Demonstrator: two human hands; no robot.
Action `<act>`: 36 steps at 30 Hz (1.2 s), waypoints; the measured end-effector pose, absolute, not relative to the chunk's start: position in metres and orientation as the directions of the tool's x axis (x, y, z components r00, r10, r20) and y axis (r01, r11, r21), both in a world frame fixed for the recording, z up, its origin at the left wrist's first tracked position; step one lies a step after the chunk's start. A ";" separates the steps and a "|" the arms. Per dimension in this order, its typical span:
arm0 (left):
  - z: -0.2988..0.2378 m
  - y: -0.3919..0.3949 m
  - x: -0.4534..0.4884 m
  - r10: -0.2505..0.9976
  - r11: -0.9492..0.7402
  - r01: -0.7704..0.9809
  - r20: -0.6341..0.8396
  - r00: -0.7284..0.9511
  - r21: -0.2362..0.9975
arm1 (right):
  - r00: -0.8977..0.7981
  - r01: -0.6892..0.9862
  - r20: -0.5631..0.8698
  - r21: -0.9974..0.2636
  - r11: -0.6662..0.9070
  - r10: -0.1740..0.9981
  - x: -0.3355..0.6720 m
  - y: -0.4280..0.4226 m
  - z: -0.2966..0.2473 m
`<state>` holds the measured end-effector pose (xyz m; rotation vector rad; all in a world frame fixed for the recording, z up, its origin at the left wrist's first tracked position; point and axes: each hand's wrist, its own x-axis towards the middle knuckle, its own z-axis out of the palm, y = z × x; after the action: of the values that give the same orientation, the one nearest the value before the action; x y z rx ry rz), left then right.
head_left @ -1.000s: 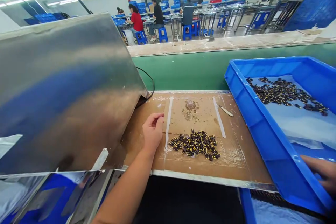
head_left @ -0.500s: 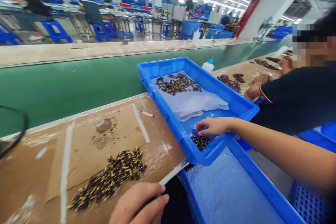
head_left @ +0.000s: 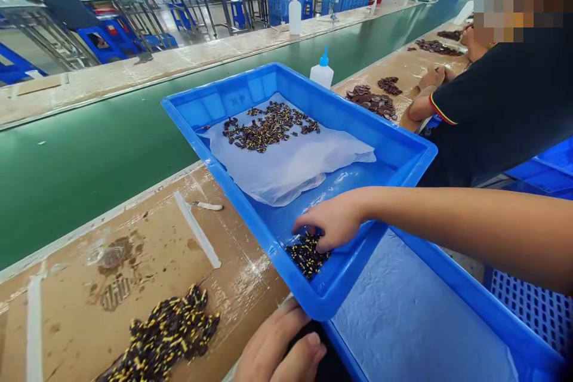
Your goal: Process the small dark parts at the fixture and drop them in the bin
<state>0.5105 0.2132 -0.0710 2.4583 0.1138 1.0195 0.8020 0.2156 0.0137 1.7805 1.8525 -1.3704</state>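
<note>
My right hand (head_left: pixel 333 221) reaches into the near corner of a blue plastic tray (head_left: pixel 290 277). Its fingers bend down, apart from the thumb, and touch a small pile of dark pieces with yellow marks (head_left: pixel 308 256). A white sheet (head_left: pixel 286 167) lies farther up the tray, with more dark and yellow pieces (head_left: pixel 268 125) spread on it. My left hand (head_left: pixel 280 346) is at the table edge beside the tray's near corner. Its fingers are loosely bent, with a gap to the thumb and nothing visible in it. Left of it, a larger heap of such pieces (head_left: pixel 170 334) rests on the brown tabletop.
Below the tray is another blue bin (head_left: pixel 403 298) with a pale lining. A green conveyor belt (head_left: pixel 111 149) runs behind. Past the tray stands a blue-capped bottle (head_left: pixel 322 74). On the right a co-worker (head_left: pixel 505 95) sits by piles of dark pieces (head_left: pixel 371 101).
The view has turned right and come closer to the tray. My right hand has sunk lower onto the small pile. My left hand now appears closer to the tray's corner.
</note>
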 end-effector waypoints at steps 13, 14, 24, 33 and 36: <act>-0.059 0.213 0.543 0.304 -0.878 -0.095 0.700 0.647 0.469 | -0.285 0.895 -0.749 -0.431 -0.113 0.598 0.759 0.216 0.022; -0.059 0.213 0.543 0.308 -0.873 -0.096 0.692 0.653 0.479 | -0.282 0.895 -0.752 -0.430 -0.118 0.596 0.759 0.216 0.021; -0.063 0.210 0.543 0.330 -0.846 -0.143 0.715 0.616 0.514 | -0.324 0.901 -0.741 -0.432 -0.048 0.588 0.752 0.217 0.016; -0.062 0.209 0.543 0.330 -0.863 -0.112 0.717 0.615 0.493 | -0.310 0.912 -0.704 -0.410 -0.011 0.639 0.751 0.209 0.012; -0.062 0.209 0.544 0.330 -0.866 -0.118 0.731 0.597 0.487 | -0.297 0.899 -0.718 -0.433 -0.069 0.630 0.753 0.210 0.009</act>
<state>0.5443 0.2089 -0.0616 2.3326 0.1681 1.2091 0.7533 0.2096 0.0092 1.6503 1.9144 -1.3027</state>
